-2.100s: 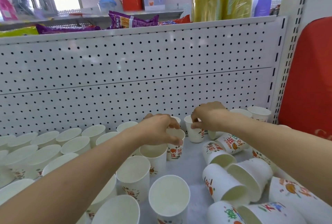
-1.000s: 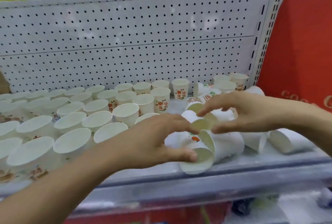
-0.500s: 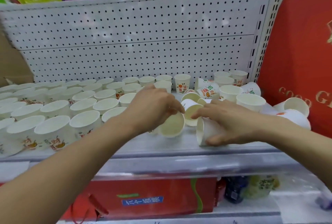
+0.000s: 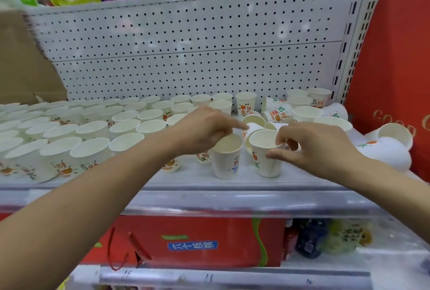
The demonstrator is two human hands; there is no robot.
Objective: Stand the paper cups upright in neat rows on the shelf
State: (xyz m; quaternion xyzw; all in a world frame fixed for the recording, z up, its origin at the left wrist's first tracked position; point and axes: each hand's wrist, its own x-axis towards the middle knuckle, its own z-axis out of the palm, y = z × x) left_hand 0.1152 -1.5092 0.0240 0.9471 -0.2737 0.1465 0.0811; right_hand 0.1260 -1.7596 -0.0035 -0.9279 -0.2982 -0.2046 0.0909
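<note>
Two white printed paper cups stand upright near the front edge of the grey shelf [image 4: 232, 199]. My left hand [image 4: 204, 130] holds the left cup [image 4: 226, 159] from above at its rim. My right hand [image 4: 318, 147] pinches the rim of the right cup [image 4: 265, 157], which leans slightly. Rows of upright cups [image 4: 93, 131] fill the shelf's left and middle. Several tipped cups [image 4: 277, 113] lie behind my hands, and more lie on their sides at the right end [image 4: 386, 150].
A white pegboard back panel [image 4: 186, 57] rises behind the cups. A red panel [image 4: 395, 57] closes off the right side. Below the shelf sit a red box [image 4: 193, 243] and dark bottles [image 4: 309, 238]. Snack bags lie on the upper shelf.
Both hands have turned lying cups upright and set them near the front edge. The view pulled back and down from the earliest frame, when my hands were at the back row.
</note>
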